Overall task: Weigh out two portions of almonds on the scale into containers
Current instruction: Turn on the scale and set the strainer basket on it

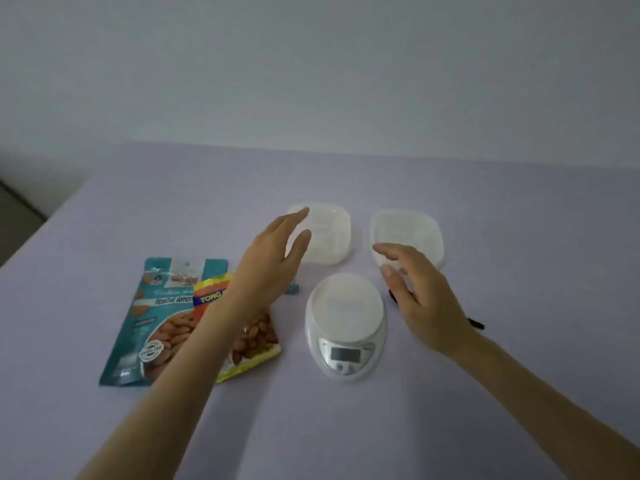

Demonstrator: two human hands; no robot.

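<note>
Above two containers (325, 237) and scale (345, 323), both hands (424, 296) hover open.

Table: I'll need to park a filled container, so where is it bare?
Bare: the near strip of table in front of the scale and almond bags, the far strip behind the left container and right container, and the right edge. Crowded: the middle.
</note>
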